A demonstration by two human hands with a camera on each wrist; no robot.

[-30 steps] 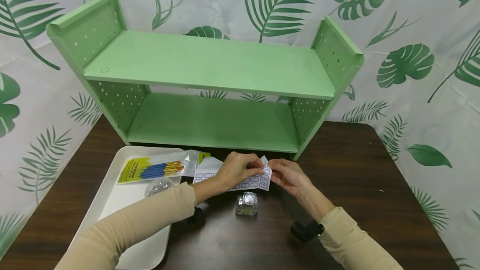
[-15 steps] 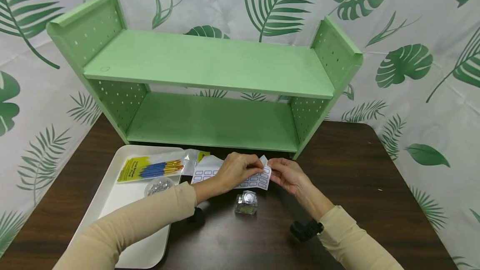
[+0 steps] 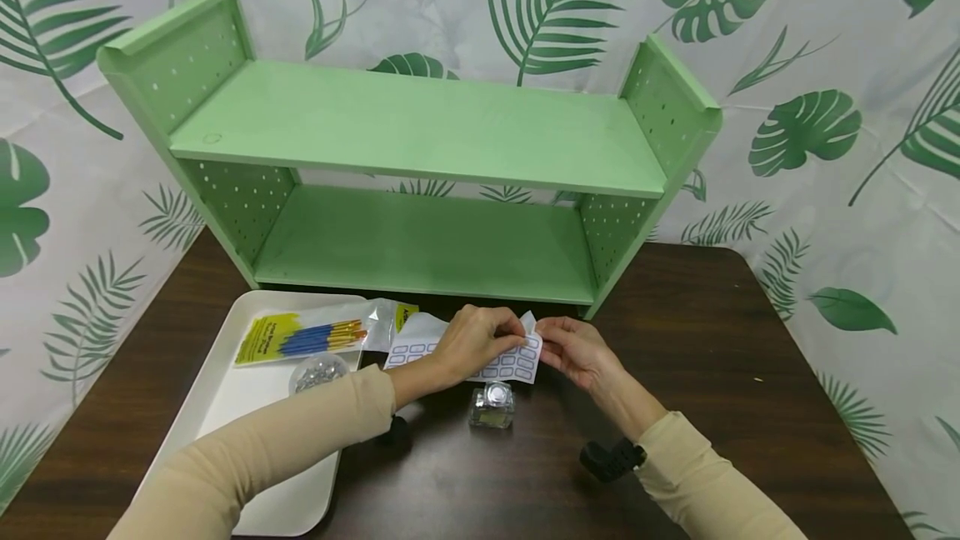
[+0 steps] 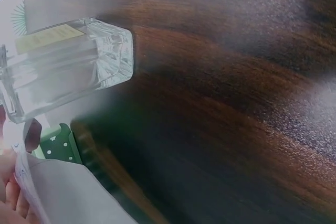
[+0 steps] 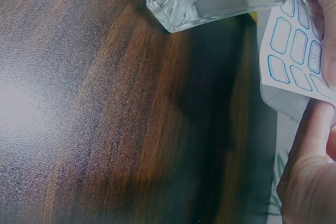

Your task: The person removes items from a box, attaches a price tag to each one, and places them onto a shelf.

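Note:
A white sheet of blue-outlined label stickers [image 3: 510,369] is held up between both hands. The left hand [image 3: 476,344] reaches across its front and pinches it near the top right corner. At the right edge, the right hand [image 3: 577,350] pinches the sheet's corner between thumb and fingers. Rows of the label stickers [image 5: 289,40] show beside the fingers in the right wrist view. Just in front of the sheet, a small clear glass bottle [image 3: 492,411] with a silvery cap stands on the table; the left wrist view shows the glass bottle [image 4: 63,66] close up.
A white tray [image 3: 225,407] lies at the left, holding a pack of blue-handled paintbrushes [image 3: 322,336] and a round clear container [image 3: 318,372] of small shiny pieces. Behind the hands stands a green two-tier shelf [image 3: 427,240] on the dark wooden table [image 3: 720,407].

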